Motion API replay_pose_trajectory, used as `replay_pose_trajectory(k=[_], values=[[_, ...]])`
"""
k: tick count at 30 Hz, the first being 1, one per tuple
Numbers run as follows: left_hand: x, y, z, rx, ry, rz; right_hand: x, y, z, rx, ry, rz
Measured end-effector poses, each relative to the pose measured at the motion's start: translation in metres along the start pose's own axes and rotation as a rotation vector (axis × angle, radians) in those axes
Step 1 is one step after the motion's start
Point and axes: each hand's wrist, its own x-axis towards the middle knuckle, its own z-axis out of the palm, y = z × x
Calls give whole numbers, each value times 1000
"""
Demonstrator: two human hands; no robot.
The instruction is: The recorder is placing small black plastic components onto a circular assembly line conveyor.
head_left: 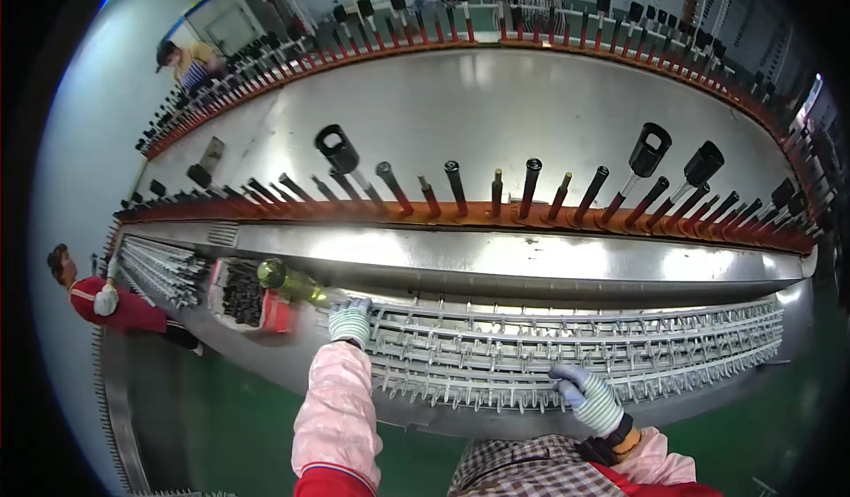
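Crinkled pink sleeve (336, 404), toothed metal bars (567, 353)

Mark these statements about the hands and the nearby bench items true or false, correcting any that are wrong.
1. The left hand and the right hand both wear striped gloves. True.
2. The green bottle is to the right of the metal racks. False: it is to their left.
3. The left hand is at the left end of the metal racks. True.
4. The right hand is on the green bottle. False: it is at the near side of the metal racks.
5. The box left of the bottle holds dark pieces. True.
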Motion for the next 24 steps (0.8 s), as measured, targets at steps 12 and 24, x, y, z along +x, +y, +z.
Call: replay_pose_trajectory(k=[12,24], values=[[34,-26,-6,161,-305,293,-35,-6,49,-6,275,75],[-130,-5,-298,-111,728,647,-44,-7,9,1162,660,-205]])
